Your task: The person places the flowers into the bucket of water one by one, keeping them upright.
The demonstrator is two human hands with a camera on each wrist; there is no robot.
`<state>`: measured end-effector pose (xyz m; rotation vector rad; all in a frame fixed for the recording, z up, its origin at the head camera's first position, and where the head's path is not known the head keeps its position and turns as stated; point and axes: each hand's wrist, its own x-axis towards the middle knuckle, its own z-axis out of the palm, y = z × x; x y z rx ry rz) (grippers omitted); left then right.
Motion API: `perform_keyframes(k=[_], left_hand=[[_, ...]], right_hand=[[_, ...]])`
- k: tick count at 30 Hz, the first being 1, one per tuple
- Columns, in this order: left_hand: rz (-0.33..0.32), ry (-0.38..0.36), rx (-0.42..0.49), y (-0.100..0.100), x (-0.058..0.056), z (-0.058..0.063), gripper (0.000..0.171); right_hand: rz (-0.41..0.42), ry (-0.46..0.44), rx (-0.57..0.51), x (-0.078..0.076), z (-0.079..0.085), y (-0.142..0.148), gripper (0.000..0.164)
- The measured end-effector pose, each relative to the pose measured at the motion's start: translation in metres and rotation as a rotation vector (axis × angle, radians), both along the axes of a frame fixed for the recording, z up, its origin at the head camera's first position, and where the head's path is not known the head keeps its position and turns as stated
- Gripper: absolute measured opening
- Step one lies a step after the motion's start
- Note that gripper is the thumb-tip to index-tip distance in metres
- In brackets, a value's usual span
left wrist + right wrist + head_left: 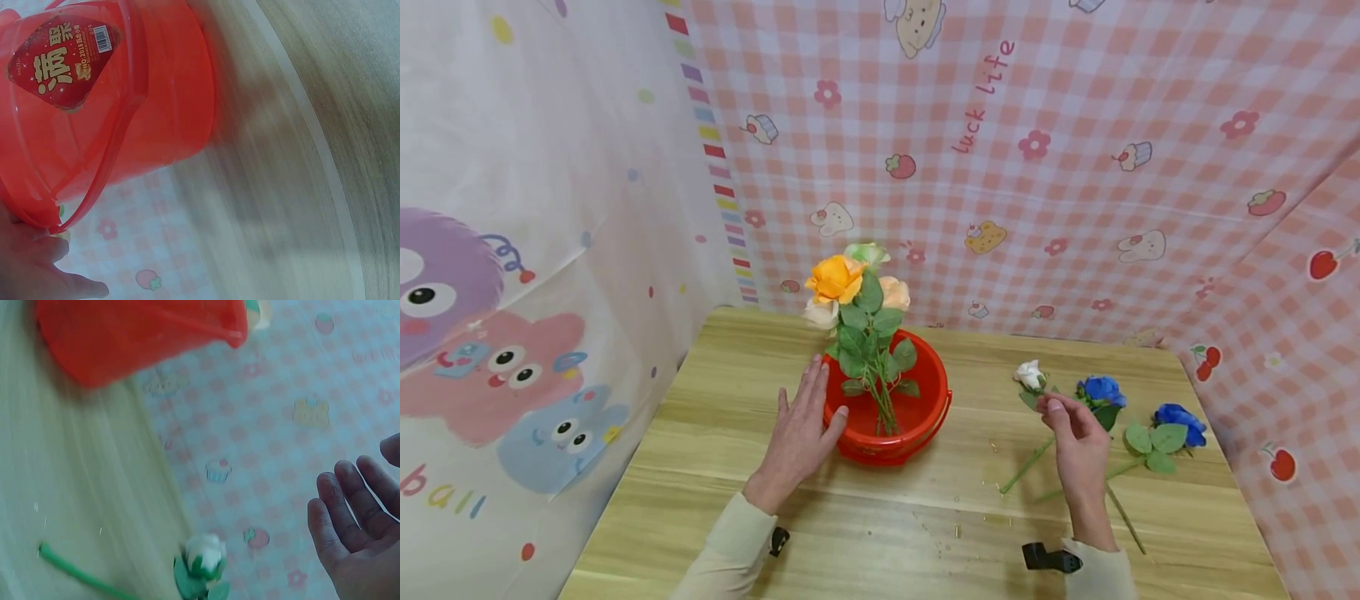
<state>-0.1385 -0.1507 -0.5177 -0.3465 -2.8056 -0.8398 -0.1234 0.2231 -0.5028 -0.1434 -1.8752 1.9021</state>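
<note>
My left hand (797, 437) lies against the left side of a red bucket (934, 379), its fingers fairly straight and the thumb at the rim. Artificial roses stand in the bucket: an orange rose (837, 279), a peach rose (895, 293), a pale rose (822, 314) and a greenish white one. My right hand (1082, 446) hovers over a white rose (1030, 375) lying on the table. In the right wrist view its fingers are loosely bent with nothing between them, apart from the white rose (206, 555).
Two blue roses, one nearer (1102, 390) and one at the right (1180, 418), lie on the wooden table (715, 417). Small shiny bits (958, 531) are scattered at its middle. Patterned cloths hang behind and at both sides.
</note>
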Motion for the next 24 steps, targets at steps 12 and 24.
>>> perform_keyframes(k=[12,24], left_hand=[[0.003,-0.019,0.011,0.002,0.002,0.002,0.074],[-0.004,-0.008,0.018,0.002,0.002,0.001,0.074]], right_hand=[[-0.069,-0.131,-0.027,0.013,-0.02,0.025,0.033],[-0.073,-0.334,-0.042,0.024,-0.035,0.033,0.043]])
